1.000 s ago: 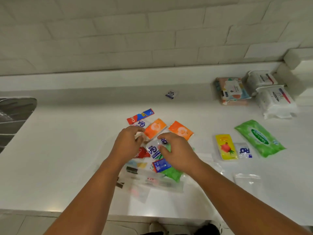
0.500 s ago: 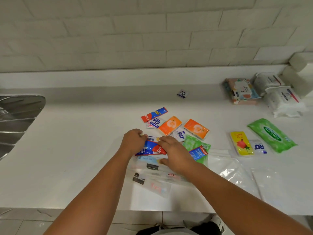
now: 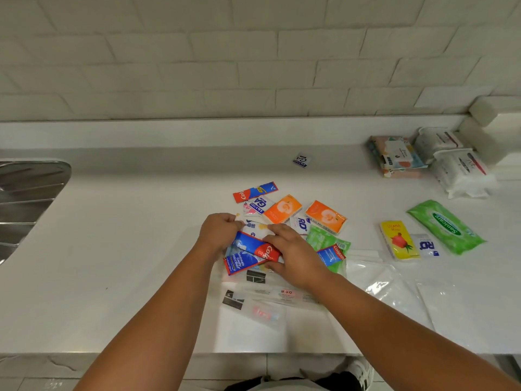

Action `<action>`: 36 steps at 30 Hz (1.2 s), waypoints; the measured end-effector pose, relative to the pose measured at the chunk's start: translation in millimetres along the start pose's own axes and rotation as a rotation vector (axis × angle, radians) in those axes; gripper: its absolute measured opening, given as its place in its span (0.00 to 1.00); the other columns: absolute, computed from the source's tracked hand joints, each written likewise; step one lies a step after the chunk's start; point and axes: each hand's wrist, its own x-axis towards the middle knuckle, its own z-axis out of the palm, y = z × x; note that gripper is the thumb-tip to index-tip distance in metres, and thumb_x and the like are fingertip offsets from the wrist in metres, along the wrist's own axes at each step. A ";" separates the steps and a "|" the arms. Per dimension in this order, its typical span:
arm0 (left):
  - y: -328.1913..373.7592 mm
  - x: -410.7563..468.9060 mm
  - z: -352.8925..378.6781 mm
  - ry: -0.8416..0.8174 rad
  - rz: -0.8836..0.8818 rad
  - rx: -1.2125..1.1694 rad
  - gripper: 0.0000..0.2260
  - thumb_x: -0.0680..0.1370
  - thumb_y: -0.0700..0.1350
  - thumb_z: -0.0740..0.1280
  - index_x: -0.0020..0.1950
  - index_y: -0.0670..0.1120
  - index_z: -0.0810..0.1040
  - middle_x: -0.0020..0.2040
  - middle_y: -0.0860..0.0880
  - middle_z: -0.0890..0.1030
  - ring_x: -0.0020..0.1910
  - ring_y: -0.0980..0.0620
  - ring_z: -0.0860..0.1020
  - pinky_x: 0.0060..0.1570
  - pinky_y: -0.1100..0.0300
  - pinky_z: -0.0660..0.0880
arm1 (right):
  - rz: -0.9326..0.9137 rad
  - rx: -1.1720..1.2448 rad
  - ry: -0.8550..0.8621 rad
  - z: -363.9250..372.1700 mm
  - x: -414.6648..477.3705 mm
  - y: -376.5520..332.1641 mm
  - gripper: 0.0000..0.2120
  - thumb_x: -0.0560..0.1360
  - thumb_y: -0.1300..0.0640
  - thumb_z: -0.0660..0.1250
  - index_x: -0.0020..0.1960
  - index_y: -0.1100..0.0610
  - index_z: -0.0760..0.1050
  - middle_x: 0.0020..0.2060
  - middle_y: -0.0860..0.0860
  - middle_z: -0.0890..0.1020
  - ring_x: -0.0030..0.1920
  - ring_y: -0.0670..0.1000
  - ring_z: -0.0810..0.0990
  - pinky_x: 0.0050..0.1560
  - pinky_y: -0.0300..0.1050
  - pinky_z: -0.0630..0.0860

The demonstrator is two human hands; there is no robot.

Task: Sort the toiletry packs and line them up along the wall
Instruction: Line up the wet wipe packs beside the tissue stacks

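L fingers (image 3: 230, 220), R fingers (image 3: 277, 231) hold Colgate sachets (image 3: 249, 247)

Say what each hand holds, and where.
Left hand pinches the white sachet at its left end; right hand apparently grips the Colgate sachets at their red ends.
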 end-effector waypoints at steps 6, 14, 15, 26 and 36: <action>8.4 -1.1 -15.4 0.102 0.102 -0.105 0.07 0.79 0.43 0.69 0.41 0.45 0.82 0.42 0.46 0.86 0.43 0.46 0.85 0.46 0.49 0.82 | 0.007 -0.014 -0.003 -11.7 -0.3 1.5 0.28 0.73 0.49 0.72 0.71 0.52 0.71 0.75 0.51 0.65 0.76 0.53 0.60 0.75 0.52 0.61; 30.4 -1.1 -35.9 0.240 0.238 -0.046 0.06 0.79 0.47 0.67 0.44 0.48 0.82 0.43 0.48 0.86 0.44 0.46 0.83 0.49 0.46 0.80 | 0.036 -0.116 -0.152 -30.5 5.9 -1.4 0.29 0.76 0.52 0.69 0.74 0.52 0.66 0.77 0.52 0.62 0.76 0.54 0.59 0.73 0.48 0.61; 33.3 -2.4 -37.3 0.251 0.262 -0.029 0.07 0.79 0.48 0.67 0.45 0.49 0.82 0.44 0.49 0.85 0.45 0.46 0.84 0.49 0.46 0.81 | 0.043 -0.115 -0.164 -31.6 7.1 -1.2 0.29 0.75 0.51 0.69 0.75 0.52 0.66 0.77 0.52 0.61 0.76 0.54 0.59 0.73 0.48 0.61; 99.9 -41.7 -27.9 0.073 0.628 0.245 0.03 0.81 0.46 0.67 0.50 0.52 0.81 0.44 0.53 0.86 0.41 0.53 0.84 0.45 0.50 0.82 | 0.113 0.254 0.171 -92.0 36.1 2.4 0.34 0.70 0.49 0.76 0.72 0.53 0.69 0.70 0.51 0.73 0.68 0.51 0.72 0.67 0.42 0.67; 169.9 -65.1 40.7 -0.133 0.725 0.098 0.03 0.80 0.44 0.69 0.49 0.49 0.82 0.43 0.50 0.86 0.43 0.46 0.85 0.44 0.49 0.82 | 0.198 0.636 0.156 -140.6 20.9 53.0 0.12 0.71 0.56 0.75 0.54 0.51 0.80 0.47 0.48 0.85 0.45 0.48 0.85 0.48 0.53 0.82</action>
